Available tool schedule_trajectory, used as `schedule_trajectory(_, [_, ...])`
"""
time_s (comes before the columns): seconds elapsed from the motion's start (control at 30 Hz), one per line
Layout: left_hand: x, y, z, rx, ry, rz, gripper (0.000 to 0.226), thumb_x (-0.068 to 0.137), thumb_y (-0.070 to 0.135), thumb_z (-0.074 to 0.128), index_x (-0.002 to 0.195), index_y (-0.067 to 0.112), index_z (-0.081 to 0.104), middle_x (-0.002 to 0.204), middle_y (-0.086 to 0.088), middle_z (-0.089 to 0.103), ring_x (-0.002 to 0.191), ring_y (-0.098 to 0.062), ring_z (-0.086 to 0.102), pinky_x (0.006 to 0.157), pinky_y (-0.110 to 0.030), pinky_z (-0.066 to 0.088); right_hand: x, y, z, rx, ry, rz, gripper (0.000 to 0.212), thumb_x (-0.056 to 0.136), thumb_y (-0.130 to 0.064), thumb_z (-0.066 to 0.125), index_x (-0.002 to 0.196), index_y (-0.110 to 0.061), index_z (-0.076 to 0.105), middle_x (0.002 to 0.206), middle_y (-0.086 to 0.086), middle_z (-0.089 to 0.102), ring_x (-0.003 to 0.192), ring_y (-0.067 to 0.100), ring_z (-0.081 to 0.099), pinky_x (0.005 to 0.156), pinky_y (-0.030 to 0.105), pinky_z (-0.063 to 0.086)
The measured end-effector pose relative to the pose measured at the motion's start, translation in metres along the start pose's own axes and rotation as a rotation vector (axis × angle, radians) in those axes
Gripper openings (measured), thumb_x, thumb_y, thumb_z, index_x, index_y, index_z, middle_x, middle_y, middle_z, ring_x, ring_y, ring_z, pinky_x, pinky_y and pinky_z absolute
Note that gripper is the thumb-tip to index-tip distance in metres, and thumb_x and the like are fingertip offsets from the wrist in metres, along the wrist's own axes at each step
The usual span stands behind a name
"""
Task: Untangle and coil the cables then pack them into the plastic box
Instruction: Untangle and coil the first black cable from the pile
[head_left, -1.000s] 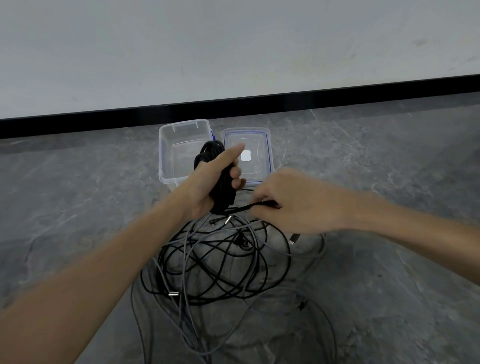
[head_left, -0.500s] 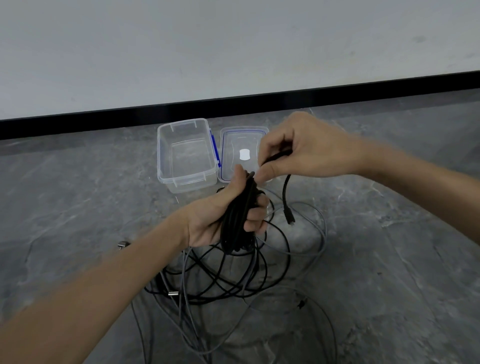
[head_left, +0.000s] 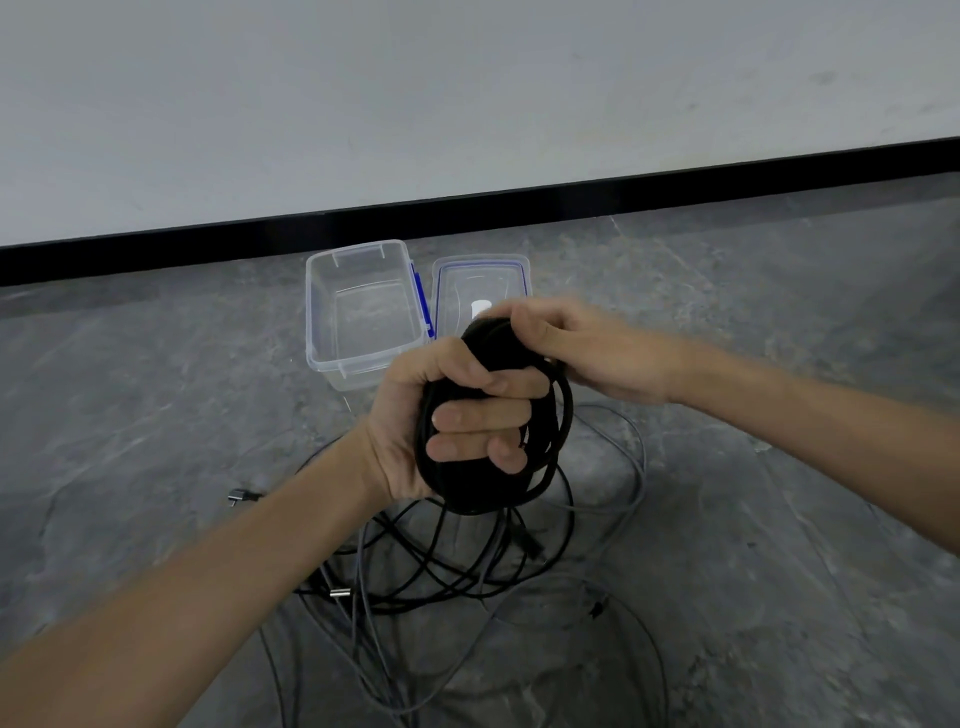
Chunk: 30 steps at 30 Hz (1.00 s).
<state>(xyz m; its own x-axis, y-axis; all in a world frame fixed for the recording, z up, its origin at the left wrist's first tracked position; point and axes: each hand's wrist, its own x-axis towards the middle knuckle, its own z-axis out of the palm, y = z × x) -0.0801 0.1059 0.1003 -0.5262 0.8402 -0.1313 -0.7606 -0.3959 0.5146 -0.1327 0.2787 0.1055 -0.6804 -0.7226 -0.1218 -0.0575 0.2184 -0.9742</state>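
My left hand (head_left: 447, 426) grips a coiled black cable (head_left: 493, 483), fingers wrapped round the bundle. My right hand (head_left: 582, 353) holds the top of the same coil, fingers curled over it. Below them a tangle of black and grey cables (head_left: 441, 566) lies on the floor. The clear plastic box (head_left: 322, 317) stands open beyond the hands, nothing visible inside it. Its lid (head_left: 452, 275) lies flat just right of the box, partly hidden by my right hand.
The floor is grey stone. A white wall with a black skirting board (head_left: 519, 205) runs behind the box. A loose connector (head_left: 241, 498) lies on the floor to the left of my left forearm.
My right hand came down from above the coil and now closes over its top. The loose cable end it held is wound into the bundle. My left hand has turned, fingers now facing me.
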Motion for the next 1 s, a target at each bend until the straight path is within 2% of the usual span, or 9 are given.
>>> schedule_trajectory(0.07, [-0.002,0.001,0.001,0.006,0.025,0.010,0.004,0.083,0.005,0.051,0.080,0.008,0.050,0.051,-0.003,0.041,0.040,-0.017,0.038,0.069,-0.025,0.045,-0.001,0.000,0.006,0.120,-0.048,0.077,0.058,0.075,-0.063,0.041,0.101,-0.019,0.068,0.097,0.000,0.071,0.095,0.016,0.068,0.078,0.023,0.053])
schedule_trajectory(0.17, [-0.006,0.004,0.000,0.020,0.070,0.027,0.004,0.083,0.006,0.051,0.080,0.008,0.051,0.051,-0.002,0.041,0.040,-0.017,0.038,0.071,-0.024,0.046,0.000,0.001,0.012,0.203,-0.060,0.124,0.063,0.078,-0.063,0.035,0.110,-0.018,0.064,0.101,-0.002,0.071,0.099,0.011,0.067,0.076,0.020,0.052])
schedule_trajectory(0.33, [-0.004,0.006,-0.002,-0.018,0.101,0.063,0.006,0.084,0.005,0.051,0.079,0.007,0.051,0.051,-0.003,0.040,0.042,-0.015,0.037,0.074,-0.026,0.048,0.000,0.003,0.015,0.352,-0.103,0.096,0.070,0.064,-0.068,0.062,0.115,-0.020,0.062,0.112,0.003,0.071,0.108,0.018,0.066,0.080,0.025,0.054])
schedule_trajectory(0.4, [-0.002,0.006,-0.005,-0.049,0.094,0.067,0.006,0.085,0.005,0.051,0.080,0.005,0.053,0.051,-0.007,0.048,0.043,-0.018,0.042,0.077,-0.029,0.049,-0.002,0.002,0.013,0.349,-0.088,0.091,0.062,0.066,-0.061,0.059,0.112,-0.020,0.061,0.108,0.002,0.072,0.104,0.016,0.067,0.079,0.025,0.055])
schedule_trajectory(0.47, [0.001,0.006,-0.011,-0.075,0.071,0.082,0.005,0.084,0.006,0.052,0.083,0.003,0.055,0.059,-0.011,0.060,0.047,-0.021,0.055,0.081,-0.030,0.050,-0.002,-0.002,0.014,0.341,-0.043,0.103,0.051,0.074,-0.056,0.048,0.110,-0.020,0.060,0.101,-0.002,0.073,0.099,0.012,0.069,0.079,0.025,0.056])
schedule_trajectory(0.53, [0.004,0.007,-0.014,-0.075,0.070,0.105,0.008,0.084,0.008,0.053,0.087,0.001,0.057,0.065,-0.009,0.062,0.056,-0.021,0.061,0.085,-0.030,0.050,-0.001,-0.004,0.014,0.333,0.047,0.118,0.044,0.086,-0.052,0.040,0.108,-0.020,0.061,0.096,-0.005,0.072,0.094,0.008,0.068,0.080,0.025,0.057])
schedule_trajectory(0.63, [0.007,0.007,-0.016,-0.057,0.064,0.128,0.011,0.081,0.010,0.059,0.088,0.001,0.060,0.063,-0.005,0.060,0.055,-0.017,0.060,0.085,-0.028,0.052,0.001,-0.007,0.017,0.287,0.153,0.125,0.039,0.095,-0.047,0.039,0.106,-0.019,0.062,0.097,-0.002,0.064,0.090,0.009,0.065,0.082,0.028,0.056])
schedule_trajectory(0.83, [0.010,0.009,-0.016,0.057,0.085,0.176,0.016,0.071,0.015,0.073,0.082,0.006,0.064,0.057,0.003,0.054,0.050,-0.011,0.056,0.079,-0.026,0.054,0.003,-0.012,0.017,0.303,0.168,0.096,0.033,0.099,-0.042,0.038,0.090,-0.018,0.059,0.058,-0.018,0.054,0.062,0.000,0.060,0.062,0.020,0.052])
schedule_trajectory(1.0, [0.007,0.012,-0.017,0.168,0.141,0.204,0.021,0.069,0.019,0.074,0.083,0.007,0.064,0.061,0.002,0.057,0.059,-0.014,0.061,0.075,-0.028,0.054,0.004,-0.012,0.016,0.294,0.139,0.083,0.034,0.100,-0.039,0.037,0.089,-0.013,0.055,0.056,-0.015,0.053,0.054,0.002,0.058,0.054,0.017,0.051])
